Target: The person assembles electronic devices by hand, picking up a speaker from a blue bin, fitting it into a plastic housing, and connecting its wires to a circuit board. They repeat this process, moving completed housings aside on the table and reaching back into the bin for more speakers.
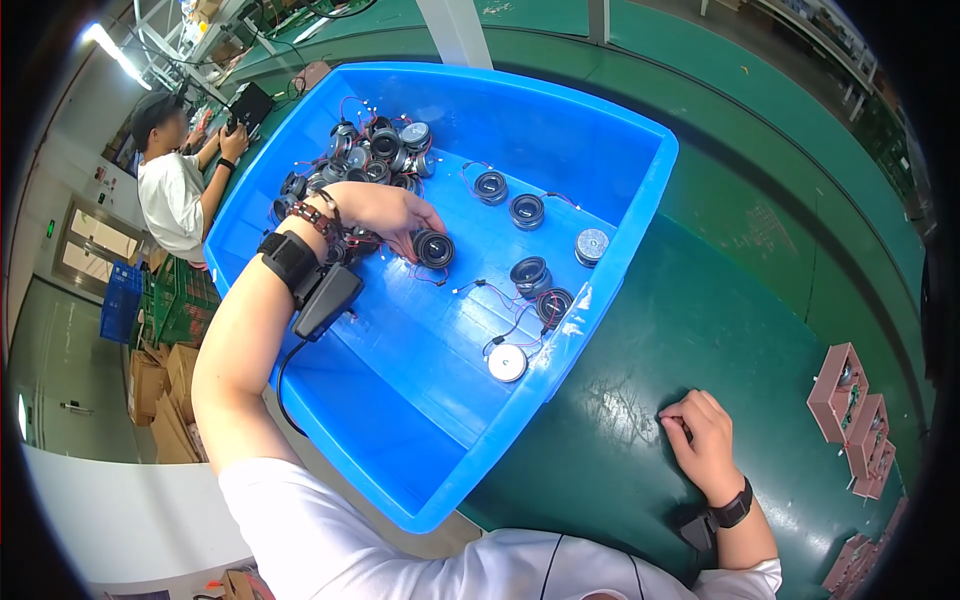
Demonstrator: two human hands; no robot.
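My left hand (388, 212) reaches into a large blue plastic bin (400, 510). Its fingers close around the rim of a small round black speaker (434, 250) with thin wires. Behind and beside this hand, many similar speakers (384, 145) lie heaped in the bin's far left part. Over on the right side, several more are spread apart on the bin floor, one of them with its silver back (507, 363) facing up. My right hand (703, 440) rests on the green table outside the bin, its fingers curled in, and no object shows in them.
The bin stands on a green-topped table (620, 470). Pinkish-brown box-like parts (848, 395) sit along the table's right side. A strapped device (328, 300) with a cable is on my left forearm. At the far left another person (172, 190) works, near cardboard boxes (180, 375) and crates.
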